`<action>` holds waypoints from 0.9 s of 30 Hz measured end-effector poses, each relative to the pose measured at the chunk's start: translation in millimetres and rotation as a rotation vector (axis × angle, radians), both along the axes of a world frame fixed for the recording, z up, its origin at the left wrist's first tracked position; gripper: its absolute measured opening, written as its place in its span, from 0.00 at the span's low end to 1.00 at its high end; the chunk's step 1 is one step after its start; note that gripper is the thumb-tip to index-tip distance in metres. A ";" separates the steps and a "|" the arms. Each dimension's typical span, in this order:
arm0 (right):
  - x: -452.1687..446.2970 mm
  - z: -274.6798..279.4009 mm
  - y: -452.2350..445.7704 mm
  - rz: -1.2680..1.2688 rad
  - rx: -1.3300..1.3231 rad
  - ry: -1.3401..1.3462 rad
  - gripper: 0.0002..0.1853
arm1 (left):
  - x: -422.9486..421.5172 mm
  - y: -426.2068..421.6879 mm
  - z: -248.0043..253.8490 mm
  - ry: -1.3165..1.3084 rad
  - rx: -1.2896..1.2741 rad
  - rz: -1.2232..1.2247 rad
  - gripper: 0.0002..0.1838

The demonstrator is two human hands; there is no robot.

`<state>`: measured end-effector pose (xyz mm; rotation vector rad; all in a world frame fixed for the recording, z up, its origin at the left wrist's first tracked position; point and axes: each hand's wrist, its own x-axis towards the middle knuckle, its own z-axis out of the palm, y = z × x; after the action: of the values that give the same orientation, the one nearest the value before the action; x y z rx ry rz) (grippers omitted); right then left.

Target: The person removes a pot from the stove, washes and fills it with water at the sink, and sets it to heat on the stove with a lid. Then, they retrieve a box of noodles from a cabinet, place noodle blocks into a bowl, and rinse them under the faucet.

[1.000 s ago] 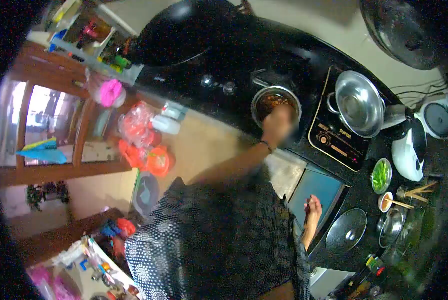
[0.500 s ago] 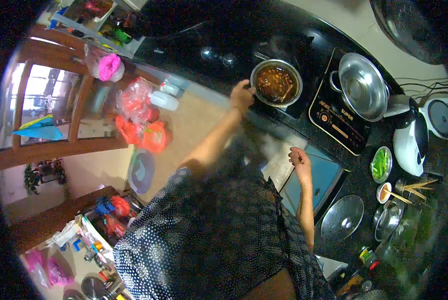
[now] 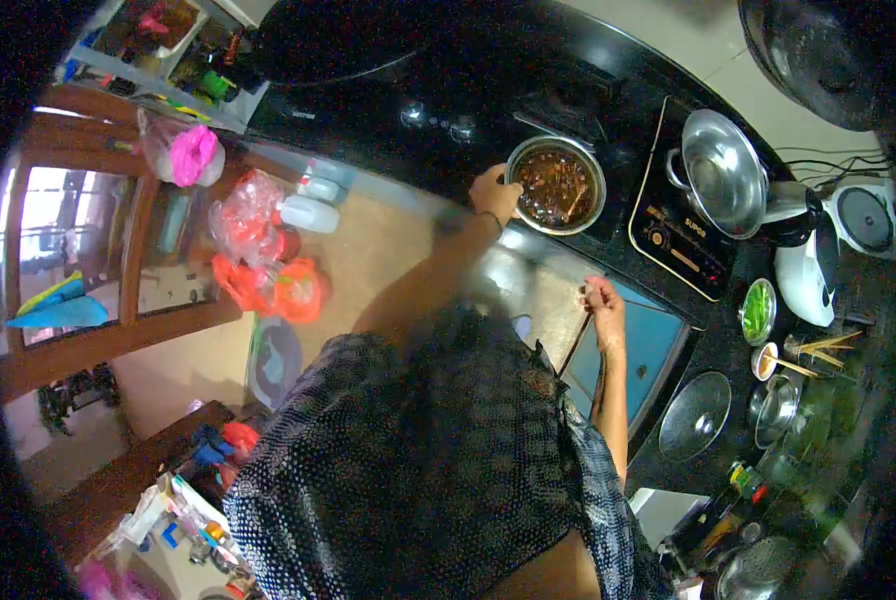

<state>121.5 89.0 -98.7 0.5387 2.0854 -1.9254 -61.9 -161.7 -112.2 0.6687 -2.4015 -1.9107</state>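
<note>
"Black counter (image 3: 703, 340) runs along the right of my head feed, with an induction plate (image 3: 676, 240) carrying an empty-looking steel pan (image 3: 718, 180). What has changed at your end?"

"From here, I see the left hand (image 3: 496, 193) has come away from over the mouth of the pot (image 3: 556, 231) and is now at its near-left rim. That leaves the dark broth (image 3: 558, 185) and its floating bits in full view."

"Where is the pot standing?"

"On the dark cooking surface, left of the induction plate, apart from it, and apparently upright."

"Is the left hand gripping?"

"Its fingers are curled and touching the rim area. I can't tell whether they clasp the pot or merely rest against it. The forearm reaches forward from the lower left, and the wrist is just outside the rim."

"And the right?"

"My view has the right hand (image 3: 606, 310) raised over the blue panel (image 3: 638, 330), well apart from the pot. The fingers are loosely bent, the forearm nearly straight up the picture. A thin dark line runs beside them, but I can't tell if it's held or just an edge behind, so I won't call that grip."
</note>
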 end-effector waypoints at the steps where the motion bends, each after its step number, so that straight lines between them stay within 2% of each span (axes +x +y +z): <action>1: -10.4 6.0 -8.0 -0.004 0.002 -0.001 0.14 | 3.6 -5.9 14.1 0.009 -0.110 -0.036 0.22; 3: -28.8 22.0 -25.1 -0.019 -0.015 0.060 0.14 | 14.4 -18.9 43.8 -0.067 -0.032 -0.069 0.21; 5: -46.9 37.0 -39.8 -0.056 -0.037 0.051 0.14 | 17.9 -32.1 61.8 -0.067 -0.092 -0.129 0.20; 7: -65.6 42.9 -51.7 -0.194 -0.228 0.038 0.14 | 17.1 -47.9 66.7 -0.023 -0.164 -0.170 0.20; 9: -83.9 59.5 -66.8 -0.240 -0.228 0.091 0.13 | 17.1 -62.8 79.4 0.022 -0.235 -0.204 0.20; 11: -98.5 80.0 -76.9 -0.122 -0.252 0.217 0.11 | 21.1 -75.7 107.1 0.060 -0.096 -0.239 0.22; 12: -103.8 87.1 -82.4 -0.116 -0.159 0.249 0.08 | 19.2 -85.1 103.7 0.060 -0.094 -0.234 0.22; 14: -113.9 108.7 -92.6 -0.073 -0.108 0.306 0.06 | 13.6 -103.8 93.4 0.403 -0.206 -0.395 0.23; 15: -118.7 122.6 -101.0 -0.060 -0.092 0.334 0.06 | 11.4 -110.6 106.6 0.405 -0.208 -0.387 0.23; 18: -131.7 152.0 -120.3 -0.011 -0.144 0.380 0.10 | 5.5 -128.3 173.3 0.054 0.215 -0.253 0.22; 21: -141.5 183.3 -145.3 -0.015 -0.275 0.396 0.14 | -6.8 -159.3 202.1 0.074 0.294 -0.255 0.24; 22: -143.7 188.6 -153.0 -0.018 -0.291 0.403 0.14 | -15.8 -171.8 201.9 0.106 0.450 -0.248 0.24; 23: -145.1 191.7 -160.0 -0.021 -0.307 0.408 0.14 | -24.0 -184.9 206.7 0.116 0.445 -0.235 0.24; 26: -144.3 177.9 -167.6 0.057 -0.193 0.371 0.13 | -50.3 -220.2 235.6 0.182 0.559 -0.298 0.21; 27: -142.7 165.9 -169.9 0.052 -0.186 0.349 0.12 | -59.5 -229.5 243.9 0.206 0.463 -0.249 0.21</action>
<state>-21.2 -80.8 67.2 0.1126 2.0532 -2.2850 -121.4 -391.2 131.7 0.1579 -2.0111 -2.5252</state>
